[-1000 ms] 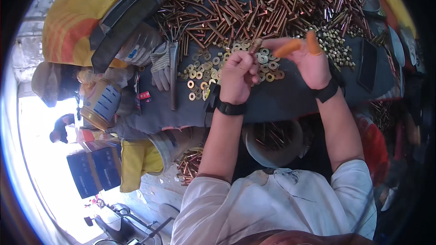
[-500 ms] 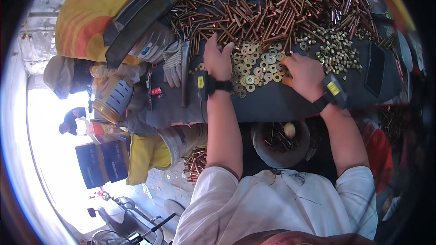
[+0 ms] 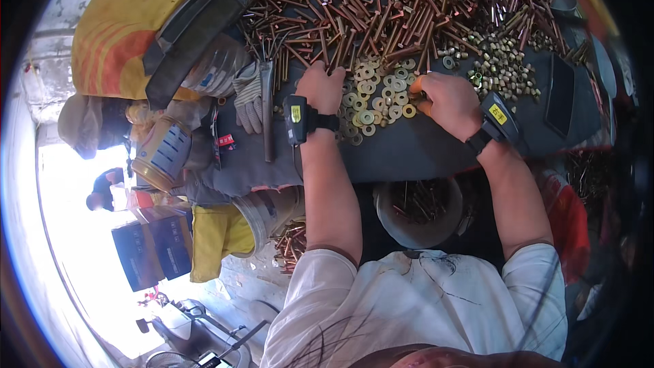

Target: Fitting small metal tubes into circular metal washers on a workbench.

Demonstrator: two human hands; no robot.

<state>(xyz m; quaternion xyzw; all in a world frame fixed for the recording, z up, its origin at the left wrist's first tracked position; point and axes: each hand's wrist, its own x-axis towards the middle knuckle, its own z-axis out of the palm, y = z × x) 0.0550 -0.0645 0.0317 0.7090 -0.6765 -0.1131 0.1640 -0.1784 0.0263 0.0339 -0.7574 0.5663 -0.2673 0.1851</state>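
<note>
My left hand (image 3: 321, 90) reaches to the near edge of a large heap of copper-coloured bolts (image 3: 381, 7). Its thumb stands apart from the bent fingers, whose tips are partly hidden among the bolts. Between my hands lies a spread of flat brass-toned washers (image 3: 368, 105). My right hand (image 3: 448, 101) is at the right side of these washers, with orange covers on its fingertips. Those fingers are pinched together, and what they hold, if anything, is hidden. Small metal nuts (image 3: 501, 71) are piled just beyond and to the right of that hand.
Left of my left hand are a metal bar (image 3: 268, 116) and a striped knit glove (image 3: 249, 105). A dark phone (image 3: 561, 95) lies at the right of the grey-covered table (image 3: 402, 157). Below its front edge stands a bucket (image 3: 415, 228) with bolts inside.
My left hand has drawn slightly nearer, with thumb and fingers closer together. My right fingers have closed into a pinch beside the washers. A pale round thing at the bucket is no longer visible.
</note>
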